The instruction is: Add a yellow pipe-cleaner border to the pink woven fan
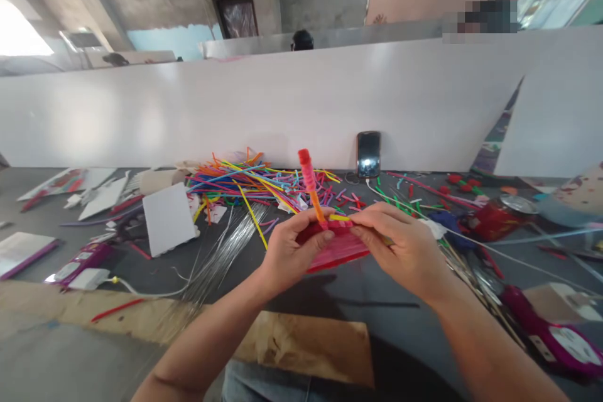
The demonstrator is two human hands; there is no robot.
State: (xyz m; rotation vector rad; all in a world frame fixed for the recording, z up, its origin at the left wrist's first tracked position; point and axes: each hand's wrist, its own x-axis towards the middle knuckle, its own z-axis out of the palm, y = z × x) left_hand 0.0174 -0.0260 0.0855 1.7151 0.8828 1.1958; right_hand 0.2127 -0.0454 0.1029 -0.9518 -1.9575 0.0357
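Both hands hold a red and pink pipe-cleaner craft piece (pixel 336 250) above the dark table. Its flat lower part is red and looks ribbed. An orange stem (pixel 315 202) wrapped in pink and red at the top stands up from its left side. My left hand (pixel 294 248) is closed on the piece's left edge, thumb and fingers near the foot of the stem. My right hand (pixel 405 248) pinches the upper right corner. A short yellow pipe cleaner (pixel 339 218) lies along the top edge between the fingertips. The fingers partly hide the edge.
Behind the hands lies a heap of coloured pipe cleaners (pixel 245 179). A phone (pixel 368 154) leans on the white partition (pixel 282 107). Thin wires (pixel 221 254) and a white square board (pixel 169 220) lie left. A red can (pixel 506 217) and a purple tool (pixel 553 333) are right.
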